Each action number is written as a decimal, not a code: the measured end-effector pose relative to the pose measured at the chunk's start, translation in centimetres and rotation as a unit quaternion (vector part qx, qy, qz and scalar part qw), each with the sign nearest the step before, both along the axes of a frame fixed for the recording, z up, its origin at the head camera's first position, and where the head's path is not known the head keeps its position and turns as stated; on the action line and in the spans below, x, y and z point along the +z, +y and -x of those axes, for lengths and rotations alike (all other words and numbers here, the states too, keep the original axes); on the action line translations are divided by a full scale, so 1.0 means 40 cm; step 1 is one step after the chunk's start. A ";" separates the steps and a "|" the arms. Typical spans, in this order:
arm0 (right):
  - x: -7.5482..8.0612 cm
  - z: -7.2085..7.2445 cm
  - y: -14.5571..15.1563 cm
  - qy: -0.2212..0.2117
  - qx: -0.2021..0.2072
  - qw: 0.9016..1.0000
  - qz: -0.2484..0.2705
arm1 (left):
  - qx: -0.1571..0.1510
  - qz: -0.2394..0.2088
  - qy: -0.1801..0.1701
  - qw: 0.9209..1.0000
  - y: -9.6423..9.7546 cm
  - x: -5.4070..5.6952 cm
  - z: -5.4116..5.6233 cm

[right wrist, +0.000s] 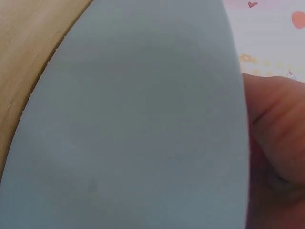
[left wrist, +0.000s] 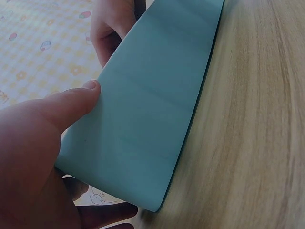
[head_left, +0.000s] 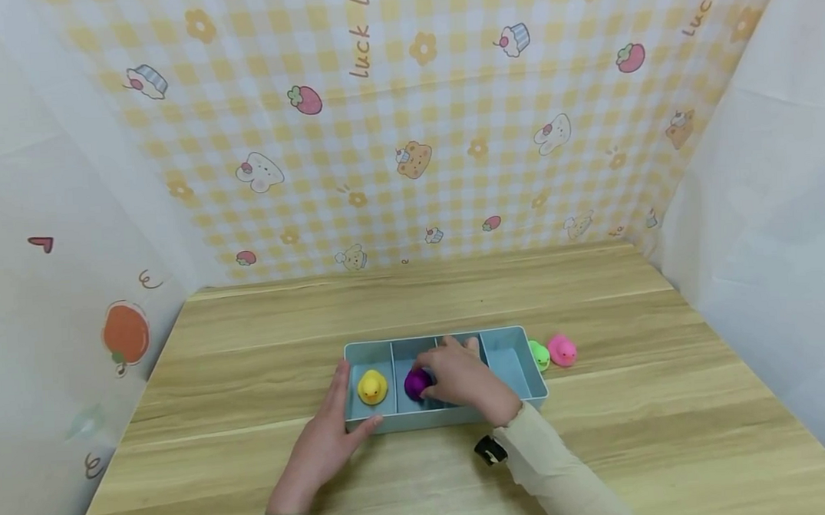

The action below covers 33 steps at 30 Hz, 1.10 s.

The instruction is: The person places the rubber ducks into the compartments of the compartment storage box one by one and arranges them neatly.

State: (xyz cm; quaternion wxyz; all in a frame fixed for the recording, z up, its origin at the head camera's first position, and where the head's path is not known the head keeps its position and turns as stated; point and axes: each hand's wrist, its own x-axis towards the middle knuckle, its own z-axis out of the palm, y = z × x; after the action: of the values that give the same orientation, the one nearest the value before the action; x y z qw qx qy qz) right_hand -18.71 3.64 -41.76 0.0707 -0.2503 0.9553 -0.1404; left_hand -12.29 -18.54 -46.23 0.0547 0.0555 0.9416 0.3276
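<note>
A light blue box (head_left: 433, 420) with a row of compartments stands on the table. In its leftmost compartment sits a yellow toy duck (head_left: 373, 387). My left hand (head_left: 324, 442) holds the box at its near left corner, thumb on the front wall and fingers along the left end. My right hand (head_left: 462, 374) reaches down into the box and pinches a purple toy duck (head_left: 416, 383) inside the second compartment from the left; the hand partly covers that duck and the third compartment. The right wrist view shows mostly the box's front wall (right wrist: 133, 119), with fingers behind its rim.
Just right of the box, a green toy duck (head_left: 540, 355) sits beside a pink toy duck (head_left: 563, 350). The box's rightmost compartment (head_left: 509, 370) shows its bare floor. A patterned cloth (head_left: 381, 174) hangs behind the wooden table (head_left: 249, 326), with white cloth at both sides.
</note>
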 end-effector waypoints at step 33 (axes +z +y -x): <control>0.061 0.002 0.117 0.013 -0.022 0.991 0.129 | 0.001 0.002 -0.007 1.000 0.004 0.003 -0.002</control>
State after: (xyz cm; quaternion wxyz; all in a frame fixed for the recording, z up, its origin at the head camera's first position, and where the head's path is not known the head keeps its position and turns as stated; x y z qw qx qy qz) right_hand -18.80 8.34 -39.31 0.0225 -0.2376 0.9354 -0.2610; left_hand -12.23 -18.39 -46.12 0.0616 0.0523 0.9419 0.3260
